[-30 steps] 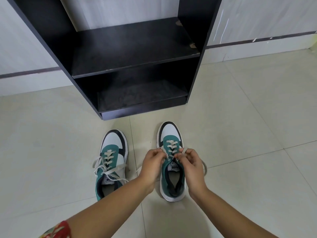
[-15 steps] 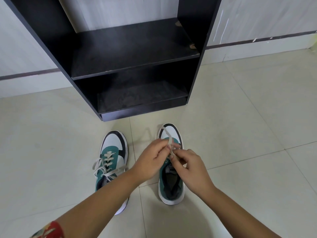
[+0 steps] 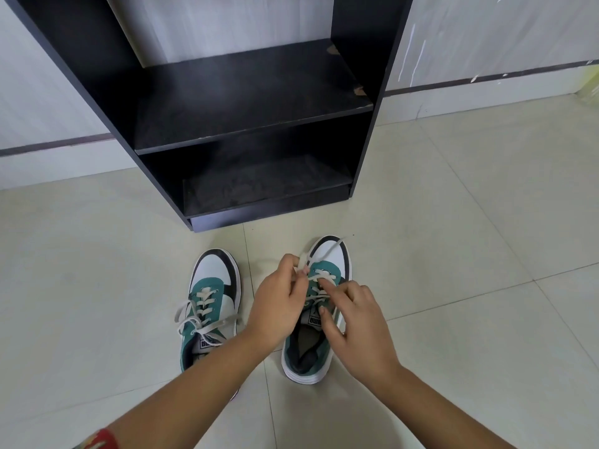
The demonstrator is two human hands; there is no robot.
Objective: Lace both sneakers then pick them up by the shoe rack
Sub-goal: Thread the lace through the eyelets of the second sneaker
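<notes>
Left hand [image 3: 278, 306] pinches a white lace [image 3: 325, 256] above the right sneaker [image 3: 319, 306]; right hand [image 3: 355, 322] rests its fingers [image 3: 329, 286] on the crossed laces. Left sneaker [image 3: 209, 306], laces loose, lies beyond the left fingers; black shoe rack [image 3: 252, 124] ahead on tiled floor [image 3: 453, 222]

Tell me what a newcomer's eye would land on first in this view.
First, the two hands working low in the middle: the left hand pinches a cream lace stretched over the toe of the right-side sneaker, and the right hand presses fingers on its crossed lacing. Beside it on the pale tiled floor stands the left-side sneaker, laces loose. Behind them rises the black shoe rack, both shelves bare.
</notes>
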